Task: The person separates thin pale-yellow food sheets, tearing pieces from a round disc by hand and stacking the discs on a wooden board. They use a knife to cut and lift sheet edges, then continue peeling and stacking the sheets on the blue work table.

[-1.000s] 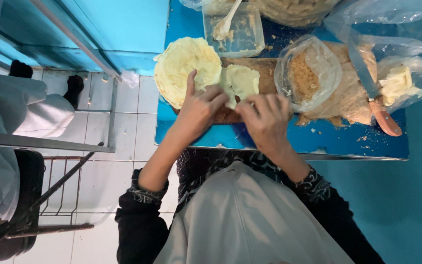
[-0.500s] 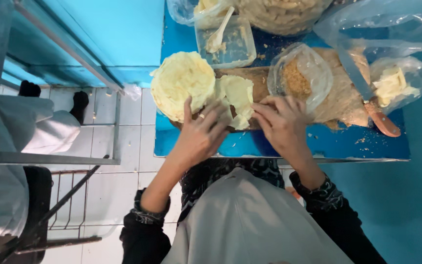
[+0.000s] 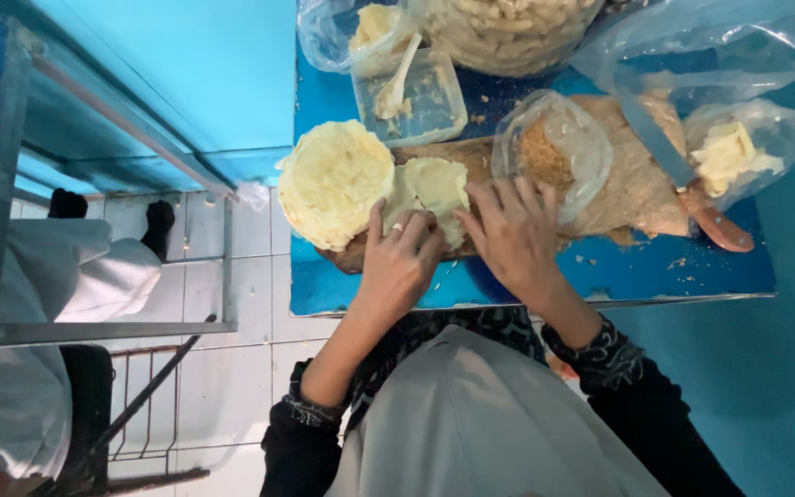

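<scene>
Both hands press a pale dough sheet flat on the wooden board; left hand and right hand lie spread, gripping nothing. Beside the sheet, at the board's left end, a stack of rounds sits within reach.

Wooden board, brown, matt, rough-grained. Pale dough sheet soft, matt, slightly creased; stack of dough rounds same matt floury look. Clear plastic tub, glossy, smeared, with white plastic spoon inside. Thin clear plastic bags, shiny, crinkled, one holding coarse brown crumbs. Knife: dull grey metal blade, smooth reddish handle. Blue table top glossy, crumb-dusted. Floor tiles white, glazed. Sleeve cuffs patterned cloth.
</scene>
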{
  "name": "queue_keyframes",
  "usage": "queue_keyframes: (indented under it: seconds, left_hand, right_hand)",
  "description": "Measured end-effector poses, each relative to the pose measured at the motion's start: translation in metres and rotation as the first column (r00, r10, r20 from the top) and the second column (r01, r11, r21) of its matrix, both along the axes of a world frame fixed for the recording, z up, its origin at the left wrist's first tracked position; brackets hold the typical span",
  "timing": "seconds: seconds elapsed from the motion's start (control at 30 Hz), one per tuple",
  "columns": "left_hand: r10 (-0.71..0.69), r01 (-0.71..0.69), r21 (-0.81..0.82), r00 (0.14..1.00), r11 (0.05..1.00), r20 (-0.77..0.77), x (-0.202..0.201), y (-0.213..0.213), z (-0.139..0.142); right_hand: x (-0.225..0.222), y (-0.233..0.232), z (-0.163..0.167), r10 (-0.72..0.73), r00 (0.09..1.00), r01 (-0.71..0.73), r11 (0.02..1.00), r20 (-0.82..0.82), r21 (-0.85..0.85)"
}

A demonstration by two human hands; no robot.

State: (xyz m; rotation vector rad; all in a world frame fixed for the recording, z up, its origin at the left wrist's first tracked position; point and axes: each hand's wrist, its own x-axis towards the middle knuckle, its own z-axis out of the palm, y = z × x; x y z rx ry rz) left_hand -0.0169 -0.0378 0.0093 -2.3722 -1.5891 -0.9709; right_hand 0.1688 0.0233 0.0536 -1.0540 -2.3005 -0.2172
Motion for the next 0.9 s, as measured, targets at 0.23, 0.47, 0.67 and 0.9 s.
queue_keyframes:
  seconds: [0.23, 0.47, 0.67, 0.9]
  left_hand:
    - [0.037, -0.037, 0.027, 0.999, 0.999, 0.006, 0.008, 0.007, 0.001]
    - [0.078, -0.078, 0.006, 0.995, 0.997, -0.056, 0.009, 0.006, -0.001]
    - [0.022, -0.02, 0.024, 0.994, 1.0, -0.109, 0.008, 0.008, -0.01]
    - [-0.005, 0.004, 0.036, 1.0, 0.999, 0.02, 0.01, 0.01, -0.005]
  right_hand:
    - [-0.003, 0.007, 0.001, -0.034, 0.998, 0.036, 0.999, 0.058, -0.032]
    - [0.0, 0.009, -0.003, 0.0, 0.995, 0.001, 1.0, 0.1, -0.001]
    - [0.008, 0.007, -0.005, -0.047, 0.997, 0.049, 0.999, 0.068, -0.023]
    - [0.011, 0.012, 0.012, -0.083, 0.994, 0.087, 0.994, 0.065, -0.071]
